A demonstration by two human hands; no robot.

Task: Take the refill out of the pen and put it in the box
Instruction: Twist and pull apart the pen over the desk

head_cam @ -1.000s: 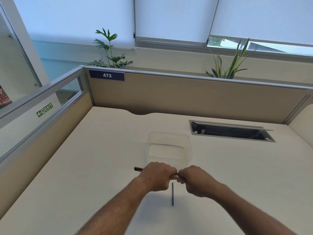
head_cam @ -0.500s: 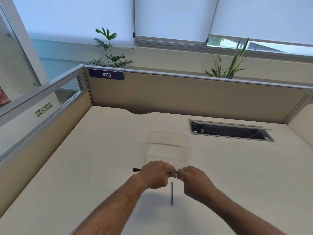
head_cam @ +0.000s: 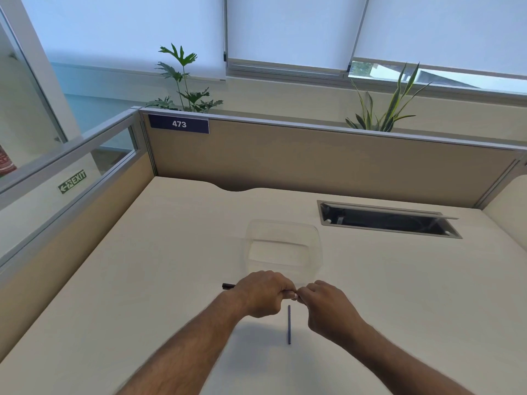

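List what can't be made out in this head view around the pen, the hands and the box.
- Pen: only its dark end shows left of the left hand; that fist hides the rest.
- Whether the refill is out yet: hidden where the right hand meets the left.
- Thin dark stick on the desk: too small to identify.
- Clear box: near wall hidden by the hands.
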